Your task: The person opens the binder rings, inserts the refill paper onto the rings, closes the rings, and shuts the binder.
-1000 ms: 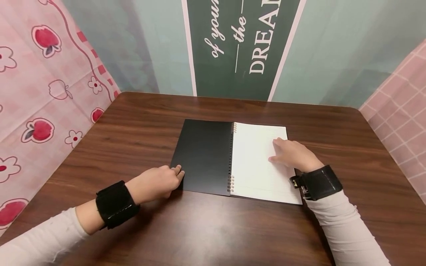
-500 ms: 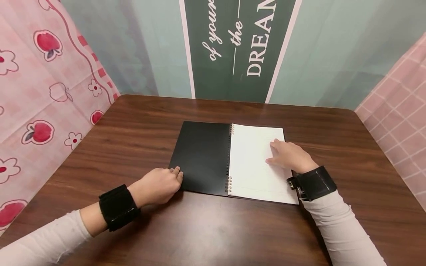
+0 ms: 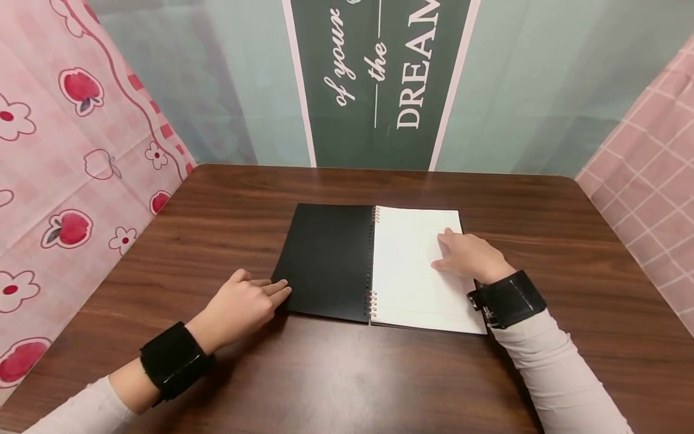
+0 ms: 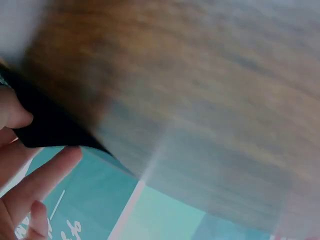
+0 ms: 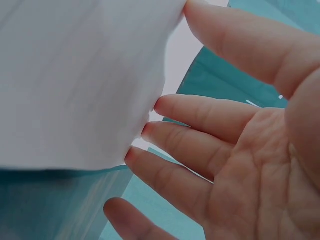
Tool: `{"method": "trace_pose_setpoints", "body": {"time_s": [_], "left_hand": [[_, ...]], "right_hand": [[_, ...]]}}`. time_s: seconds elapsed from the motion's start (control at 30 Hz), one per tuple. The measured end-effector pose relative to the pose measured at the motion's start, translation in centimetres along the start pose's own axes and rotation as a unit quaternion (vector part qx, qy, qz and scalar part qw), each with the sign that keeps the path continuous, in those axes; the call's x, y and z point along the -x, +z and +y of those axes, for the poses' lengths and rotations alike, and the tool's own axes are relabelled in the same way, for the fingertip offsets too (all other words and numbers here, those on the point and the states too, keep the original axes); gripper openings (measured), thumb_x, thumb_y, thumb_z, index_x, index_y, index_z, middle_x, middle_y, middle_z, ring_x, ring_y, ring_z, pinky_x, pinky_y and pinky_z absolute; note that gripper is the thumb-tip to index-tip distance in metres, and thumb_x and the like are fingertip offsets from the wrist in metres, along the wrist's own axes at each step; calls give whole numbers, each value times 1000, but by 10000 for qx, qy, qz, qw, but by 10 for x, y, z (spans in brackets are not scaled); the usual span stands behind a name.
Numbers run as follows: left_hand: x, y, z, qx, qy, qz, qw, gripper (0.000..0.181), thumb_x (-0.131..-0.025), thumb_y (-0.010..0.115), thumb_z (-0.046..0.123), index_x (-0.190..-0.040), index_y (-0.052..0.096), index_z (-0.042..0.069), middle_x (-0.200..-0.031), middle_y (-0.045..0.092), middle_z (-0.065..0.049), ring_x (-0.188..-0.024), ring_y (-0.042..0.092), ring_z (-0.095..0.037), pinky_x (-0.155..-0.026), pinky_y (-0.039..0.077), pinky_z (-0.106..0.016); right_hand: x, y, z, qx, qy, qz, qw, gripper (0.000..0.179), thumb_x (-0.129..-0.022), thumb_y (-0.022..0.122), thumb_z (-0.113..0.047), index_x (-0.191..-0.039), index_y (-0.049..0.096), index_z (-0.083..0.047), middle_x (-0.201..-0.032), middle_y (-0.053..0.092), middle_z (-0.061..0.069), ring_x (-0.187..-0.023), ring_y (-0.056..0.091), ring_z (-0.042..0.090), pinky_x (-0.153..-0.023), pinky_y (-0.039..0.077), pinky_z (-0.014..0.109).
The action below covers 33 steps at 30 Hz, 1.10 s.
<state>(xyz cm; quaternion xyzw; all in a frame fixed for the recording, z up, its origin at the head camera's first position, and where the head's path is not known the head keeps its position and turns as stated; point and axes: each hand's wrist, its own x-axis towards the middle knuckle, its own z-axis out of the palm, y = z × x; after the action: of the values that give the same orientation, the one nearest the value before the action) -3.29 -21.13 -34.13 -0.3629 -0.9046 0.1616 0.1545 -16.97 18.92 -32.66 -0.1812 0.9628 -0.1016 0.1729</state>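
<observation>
A spiral-bound notebook [image 3: 417,277] lies opened on the wooden table in the head view, its black cover [image 3: 331,259] folded out to the left and a white page on the right. At the cover's near left corner, my left hand [image 3: 238,307] pinches the edge. The left wrist view has the cover's black corner [image 4: 55,122] between thumb and fingers. My right hand [image 3: 472,256] rests spread on the right part of the page. In the right wrist view its fairly straight fingertips [image 5: 162,105] touch the white page [image 5: 85,80].
The brown wooden table [image 3: 347,374] extends around the notebook. Behind it hangs a teal cloth [image 3: 228,90] with a dark green lettered panel. A pink fruit-patterned cloth [image 3: 54,181] borders the left, and a pink checked cloth [image 3: 650,181] the right.
My left hand has shifted slightly left, and its fingers have straightened at the cover's edge. The right hand stays on the page. The head view has tilted a little.
</observation>
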Motion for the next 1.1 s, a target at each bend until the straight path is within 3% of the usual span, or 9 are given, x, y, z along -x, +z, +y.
{"method": "trace_pose_setpoints", "body": {"time_s": [0.13,0.23,0.47,0.77,1.1], "left_hand": [[4,-8,-3,102,-187,-91,9997,40,-78,81,13,-117,74,20,-118,74,4,-50,54,-10,-60,23,-30],[3,-12,-6,94,-178,-41,9998,42,-77,80,9,-117,74,21,-119,73,4,-46,49,-10,-59,22,-28],[4,-18,-10,180,11,358,9992,38,-77,80,8,-114,75,16,-117,74,1,-56,63,-11,-57,29,-25],[5,-29,-13,619,112,697,9956,46,-69,86,1,-113,73,7,-117,74,-8,-82,73,-16,-65,55,-32],[0,-43,-18,902,260,1238,9879,48,-67,85,-1,-113,71,2,-117,73,-12,-87,74,-20,-68,58,-34]], "right_hand": [[0,0,0,55,7,-41,10000,72,-94,65,-33,-147,38,8,-153,28,35,-139,34,53,-106,35,67],[0,-2,1,86,-1,-34,10000,72,-95,65,-33,-147,37,8,-153,28,35,-139,34,53,-106,35,67],[-1,0,1,-15,49,-98,9999,73,-95,64,-34,-149,36,7,-155,26,34,-140,33,52,-106,34,68],[1,3,1,25,41,-76,10000,73,-95,65,-34,-148,36,7,-154,27,35,-140,34,52,-104,37,68],[0,1,0,28,24,-77,10000,73,-95,64,-33,-148,35,8,-154,26,35,-140,33,53,-105,35,68]]}}
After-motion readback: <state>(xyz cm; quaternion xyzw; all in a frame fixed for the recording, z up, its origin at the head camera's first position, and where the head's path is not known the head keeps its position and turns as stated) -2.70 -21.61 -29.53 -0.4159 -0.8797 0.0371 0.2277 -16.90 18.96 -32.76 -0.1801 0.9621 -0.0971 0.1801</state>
